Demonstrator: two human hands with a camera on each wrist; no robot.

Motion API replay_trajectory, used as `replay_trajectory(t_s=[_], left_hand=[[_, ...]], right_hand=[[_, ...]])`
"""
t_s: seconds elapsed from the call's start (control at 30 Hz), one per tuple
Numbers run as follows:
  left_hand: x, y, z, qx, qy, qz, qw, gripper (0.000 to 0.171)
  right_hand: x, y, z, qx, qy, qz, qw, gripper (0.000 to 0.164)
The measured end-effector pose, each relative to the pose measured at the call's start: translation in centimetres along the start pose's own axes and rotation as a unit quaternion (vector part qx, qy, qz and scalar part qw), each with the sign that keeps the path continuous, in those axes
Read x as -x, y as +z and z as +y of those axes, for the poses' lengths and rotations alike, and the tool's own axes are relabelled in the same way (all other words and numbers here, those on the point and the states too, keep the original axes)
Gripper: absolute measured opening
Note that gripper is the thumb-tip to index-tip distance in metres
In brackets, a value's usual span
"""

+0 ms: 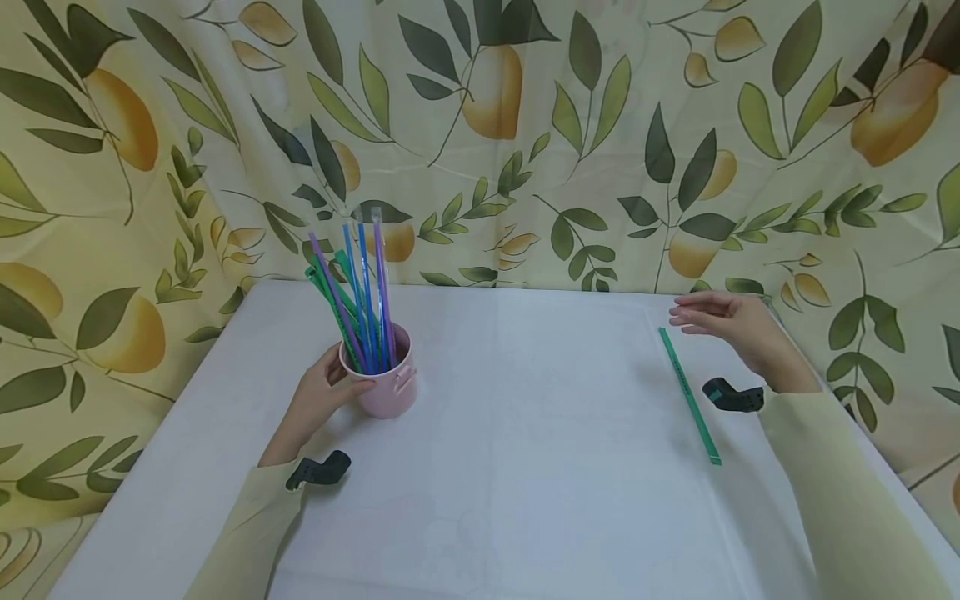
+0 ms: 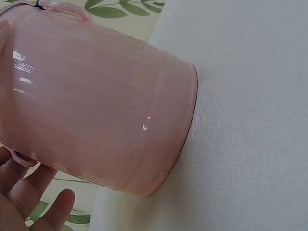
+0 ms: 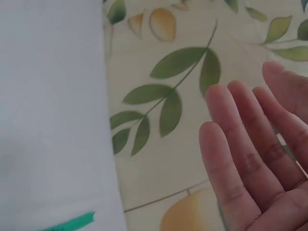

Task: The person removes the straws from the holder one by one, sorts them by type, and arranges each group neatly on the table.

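My left hand grips a pink cup by its side near the rim, with the thumb in front. Several long, thin, shiny sticks in green, blue and purple stand in the cup, leaning toward the back left. In the left wrist view the cup fills much of the picture, and some fingers show beside its small handle. A single green stick lies on the right part of the table. Just beyond its far end, my right hand is held with fingers extended and nothing in it.
A white cloth covers the table. Behind it hangs a curtain printed with leaves and fruit, which also shows past the table's edge in the right wrist view. A small black device sits at each wrist.
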State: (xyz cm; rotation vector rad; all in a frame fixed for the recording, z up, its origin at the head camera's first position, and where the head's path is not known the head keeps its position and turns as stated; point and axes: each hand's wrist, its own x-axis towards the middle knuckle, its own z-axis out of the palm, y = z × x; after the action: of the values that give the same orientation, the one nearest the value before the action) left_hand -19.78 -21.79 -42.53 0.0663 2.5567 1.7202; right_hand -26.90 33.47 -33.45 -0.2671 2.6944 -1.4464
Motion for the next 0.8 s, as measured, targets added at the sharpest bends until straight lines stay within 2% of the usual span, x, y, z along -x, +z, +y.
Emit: replay_trajectory(t_s=[0.13, 0.27, 0.6, 0.8], left_hand=[[0.0, 0.0, -0.1, -0.002, 0.0, 0.001, 1.0, 0.086], [0.0, 0.0, -0.1, 0.0, 0.0, 0.001, 1.0, 0.086], [-0.3, -0.1, -0.3, 0.0, 0.01, -0.002, 1.0, 0.085], [-0.3, -0.2, -0.5, -0.002, 0.009, -0.001, 1.0, 0.086]], right_hand=[[0.4, 1.3, -1.6, -0.021, -0.053, 0.032, 0.998, 0.03], [0.5, 2.9, -3.4, -0.036, -0.082, 0.045, 0.995, 0.029], [-0.6, 7.6, -6.8, -0.057, -0.125, 0.045, 0.989, 0.031], [-2.1, 10.7, -8.4, -0.061, -0.16, 0.025, 0.985, 0.033]])
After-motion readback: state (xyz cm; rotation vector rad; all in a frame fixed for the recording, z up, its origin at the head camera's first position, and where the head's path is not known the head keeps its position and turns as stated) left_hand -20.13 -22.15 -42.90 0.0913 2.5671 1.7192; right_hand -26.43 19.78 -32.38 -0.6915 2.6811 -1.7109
